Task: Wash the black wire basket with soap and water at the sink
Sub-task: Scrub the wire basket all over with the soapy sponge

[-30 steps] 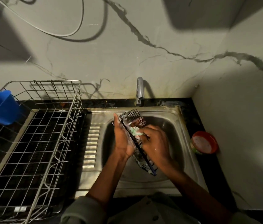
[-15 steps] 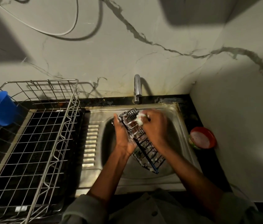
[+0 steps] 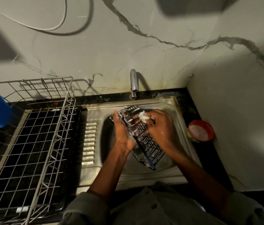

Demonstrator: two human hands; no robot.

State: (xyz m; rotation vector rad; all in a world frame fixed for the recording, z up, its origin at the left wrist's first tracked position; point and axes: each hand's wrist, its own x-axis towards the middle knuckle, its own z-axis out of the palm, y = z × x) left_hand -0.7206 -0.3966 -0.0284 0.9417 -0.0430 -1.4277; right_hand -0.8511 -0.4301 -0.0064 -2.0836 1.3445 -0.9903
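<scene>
Black wire basket (image 3: 144,140), soapy, tilted over steel sink (image 3: 183,114): gripped by left hand (image 3: 123,132), scrubbed with pale sponge (image 3: 143,115) pinched in right hand (image 3: 159,125); slipping is risked through lather-slick wires.
</scene>
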